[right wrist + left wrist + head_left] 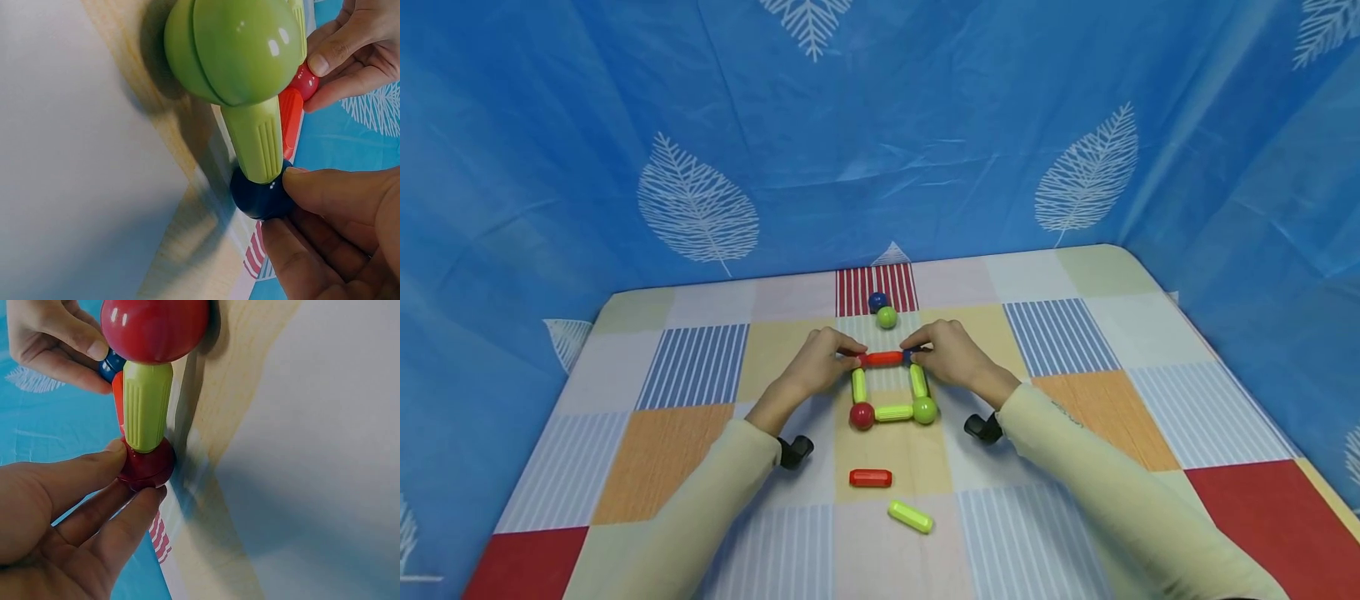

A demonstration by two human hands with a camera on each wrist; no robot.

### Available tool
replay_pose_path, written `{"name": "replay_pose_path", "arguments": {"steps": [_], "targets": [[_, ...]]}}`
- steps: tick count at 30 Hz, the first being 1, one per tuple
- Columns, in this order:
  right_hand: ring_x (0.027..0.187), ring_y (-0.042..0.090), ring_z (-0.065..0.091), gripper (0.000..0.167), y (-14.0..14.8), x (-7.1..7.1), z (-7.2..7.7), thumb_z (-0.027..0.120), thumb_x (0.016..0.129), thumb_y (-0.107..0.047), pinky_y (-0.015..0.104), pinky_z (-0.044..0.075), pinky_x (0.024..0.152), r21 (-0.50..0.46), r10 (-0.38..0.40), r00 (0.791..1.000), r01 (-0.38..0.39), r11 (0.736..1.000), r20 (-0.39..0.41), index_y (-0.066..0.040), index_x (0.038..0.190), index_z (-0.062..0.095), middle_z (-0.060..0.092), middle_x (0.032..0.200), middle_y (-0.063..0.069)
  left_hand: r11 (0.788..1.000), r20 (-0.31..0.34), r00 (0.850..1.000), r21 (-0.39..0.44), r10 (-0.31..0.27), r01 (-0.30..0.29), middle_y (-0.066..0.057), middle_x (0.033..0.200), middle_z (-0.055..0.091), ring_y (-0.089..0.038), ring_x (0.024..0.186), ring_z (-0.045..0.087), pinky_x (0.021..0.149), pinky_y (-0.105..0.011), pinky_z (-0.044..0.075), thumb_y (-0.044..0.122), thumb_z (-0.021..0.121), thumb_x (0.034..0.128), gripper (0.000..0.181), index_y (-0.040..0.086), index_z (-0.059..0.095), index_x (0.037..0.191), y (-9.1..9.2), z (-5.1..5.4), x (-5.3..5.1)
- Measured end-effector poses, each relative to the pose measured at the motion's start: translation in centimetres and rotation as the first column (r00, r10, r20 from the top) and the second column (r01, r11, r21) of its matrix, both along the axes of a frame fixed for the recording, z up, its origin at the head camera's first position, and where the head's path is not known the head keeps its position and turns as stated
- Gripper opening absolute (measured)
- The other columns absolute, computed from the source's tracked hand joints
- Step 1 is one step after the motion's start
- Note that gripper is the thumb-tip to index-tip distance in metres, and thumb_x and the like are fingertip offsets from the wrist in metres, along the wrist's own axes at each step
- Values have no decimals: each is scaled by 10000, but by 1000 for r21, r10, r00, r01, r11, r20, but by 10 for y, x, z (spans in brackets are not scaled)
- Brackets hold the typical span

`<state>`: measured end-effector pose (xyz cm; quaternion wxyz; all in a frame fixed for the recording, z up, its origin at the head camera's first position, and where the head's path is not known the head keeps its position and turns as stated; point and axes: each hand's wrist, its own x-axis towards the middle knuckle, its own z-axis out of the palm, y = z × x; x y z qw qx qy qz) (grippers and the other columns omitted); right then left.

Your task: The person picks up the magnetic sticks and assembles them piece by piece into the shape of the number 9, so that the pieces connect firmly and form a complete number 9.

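Observation:
A four-sided frame of rods and balls lies on the patterned cloth. Its near corners are a red ball [862, 416] and a green ball [924, 410], joined by a yellow-green rod [894, 413]. At the far left corner my left hand [822, 364] pinches another red ball [147, 465] between thumb and fingers. My right hand [953, 357] pinches a dark blue ball [259, 192] at the far right corner. Between these two runs a red rod [885, 359]. Yellow-green side rods [145, 406] link the far balls to the near ones.
Beyond the frame sit a loose blue ball [877, 302] and a loose green ball [887, 317], side by side. Nearer me lie a red rod [870, 478] and a yellow-green rod [911, 517]. A blue leaf-printed sheet [880, 167] hangs behind the table.

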<state>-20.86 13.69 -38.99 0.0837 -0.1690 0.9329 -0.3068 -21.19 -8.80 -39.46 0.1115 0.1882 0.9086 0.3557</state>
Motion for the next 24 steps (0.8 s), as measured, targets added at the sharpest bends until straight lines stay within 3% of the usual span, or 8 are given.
{"name": "replay_pose_path", "arguments": {"steps": [15, 24], "targets": [[1158, 261, 610, 242, -1, 0, -3, 643, 922, -21, 431, 503, 951, 3, 26, 999, -26, 1000, -42, -60, 1139, 741, 701, 1163, 106, 1000, 20, 999, -6, 29, -29, -126, 1108, 715, -263, 1086, 639, 909, -385, 528, 22, 659, 929, 230, -16, 715, 1149, -1, 1, 1], [1172, 286, 602, 273, -3, 13, -2, 672, 913, -37, 447, 500, 954, 27, 17, 995, -15, 1000, -102, -59, 1181, 718, 666, 1234, 127, 999, 25, 999, -11, 30, -30, -119, 1102, 717, -249, 1072, 640, 909, -375, 527, 21, 662, 927, 228, -11, 718, 1146, 2, -2, -1]]}}
